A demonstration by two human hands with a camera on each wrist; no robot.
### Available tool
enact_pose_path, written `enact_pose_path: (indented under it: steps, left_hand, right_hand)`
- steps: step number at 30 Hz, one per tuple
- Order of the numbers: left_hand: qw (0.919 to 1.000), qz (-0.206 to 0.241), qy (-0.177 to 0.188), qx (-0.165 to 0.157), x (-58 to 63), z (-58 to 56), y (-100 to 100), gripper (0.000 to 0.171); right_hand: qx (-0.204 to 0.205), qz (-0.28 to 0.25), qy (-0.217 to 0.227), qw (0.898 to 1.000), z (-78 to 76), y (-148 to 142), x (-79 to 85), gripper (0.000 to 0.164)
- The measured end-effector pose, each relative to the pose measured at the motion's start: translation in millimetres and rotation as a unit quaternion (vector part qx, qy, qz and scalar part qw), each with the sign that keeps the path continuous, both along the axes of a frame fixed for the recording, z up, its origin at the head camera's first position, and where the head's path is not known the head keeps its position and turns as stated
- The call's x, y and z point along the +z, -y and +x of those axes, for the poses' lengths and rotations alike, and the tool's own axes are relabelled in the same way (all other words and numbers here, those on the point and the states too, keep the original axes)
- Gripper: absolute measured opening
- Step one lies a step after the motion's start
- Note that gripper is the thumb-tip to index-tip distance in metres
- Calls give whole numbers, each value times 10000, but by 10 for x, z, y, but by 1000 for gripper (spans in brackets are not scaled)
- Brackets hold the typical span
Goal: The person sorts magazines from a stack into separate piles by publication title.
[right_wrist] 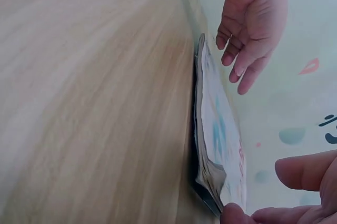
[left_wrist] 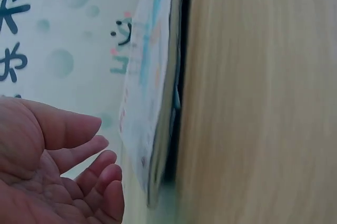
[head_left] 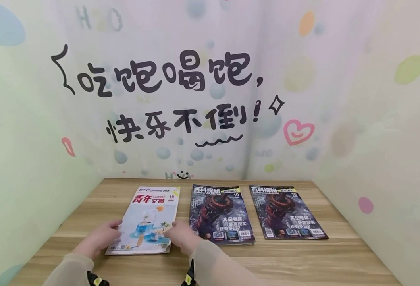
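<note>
labels first. white magazine (head_left: 145, 224) lies flat between the two grips: red 青年文摘, number 16. just right of the right grip (head_left: 183, 236), dark magazine (head_left: 218, 212): 百科探秘, "scientific exploration", 10, cover line 太空电梯,距离现实还有多远? farther right of it, second dark magazine (head_left: 285, 212), same title and number. backdrop (head_left: 210, 95) beyond the grips reads 吃饱喝饱,快乐不倒!

edges: worktop (head_left: 285, 262) runs left of the left grip (head_left: 101, 240) to the side wall; a wood strip separates the two dark magazines. in the right wrist view a page corner (right_wrist: 213, 171) near the right grip is bent up. dark band under the white magazine; shadow or another layer, cannot tell.

grips: left relaxed, fingers loosely bent, thumb apart, holding nothing, beside the left edge. right has thumb spread from fingers, one fingertip at the right edge; contact cannot be told.
</note>
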State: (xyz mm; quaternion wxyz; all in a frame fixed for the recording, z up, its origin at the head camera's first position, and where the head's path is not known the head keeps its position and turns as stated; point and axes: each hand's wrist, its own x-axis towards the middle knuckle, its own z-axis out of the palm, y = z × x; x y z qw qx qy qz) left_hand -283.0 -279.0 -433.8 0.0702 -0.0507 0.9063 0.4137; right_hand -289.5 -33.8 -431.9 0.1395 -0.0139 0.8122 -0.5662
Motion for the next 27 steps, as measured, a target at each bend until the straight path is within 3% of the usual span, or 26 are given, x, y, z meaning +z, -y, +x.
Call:
enact_pose_path:
  steps: [6,11,16,27]
  left_hand:
    - [9998,-39,-171,-125,118,-9,-309,51]
    - [9988,176,-434,-142,141,-20,-608,46]
    - [9964,676,-517,-31,94,-55,-938,44]
    - [9878,1455,-550,75,-19,-132,-1504,43]
  right_hand:
    - [308,117,-427,9985,14,-175,62,47]
    - [353,199,-938,9948,-17,-333,65,43]
    - [277,257,-1221,9918,-62,-517,51,43]
    - [-247,111,-1232,9920,-177,-1062,-25,39]
